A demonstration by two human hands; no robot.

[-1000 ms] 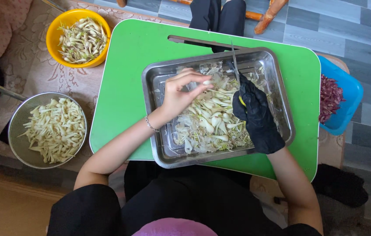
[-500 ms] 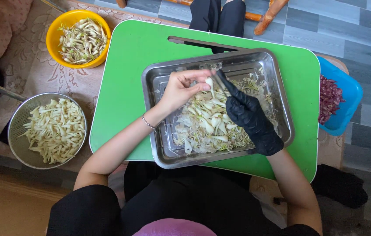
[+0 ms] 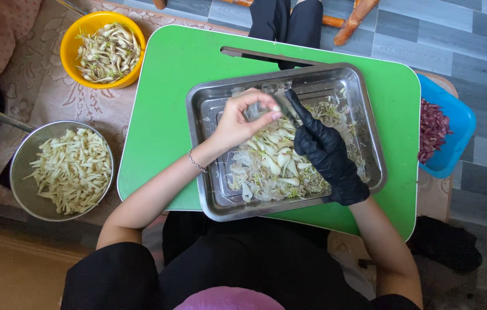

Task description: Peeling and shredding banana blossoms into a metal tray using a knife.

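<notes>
Two hands work over a steel tray (image 3: 209,109) at frame centre, on a green lap table (image 3: 163,115). Left hand (image 3: 240,117), bare with a thin bracelet at the wrist, has fingers curled narrow and pinches a small pale vegetable piece (image 3: 275,108) between thumb and fingertips, above the tray's upper middle. Right hand (image 3: 324,149), in a black glove, sits just right of it, index finger stretched up-left toward the pinched piece; whether it grips a tool or anything else, cannot tell. Tray holds a heap of pale sliced stalks and peelings (image 3: 272,166), mostly centre and lower half.

Yellow bowl (image 3: 71,34) of untrimmed stalks at upper left of frame, on a patterned cloth. Round metal bowl (image 3: 22,172) of white cut pieces at left, well apart from the tray. Blue container (image 3: 456,126) with dark red bits at right edge, just beside the table.
</notes>
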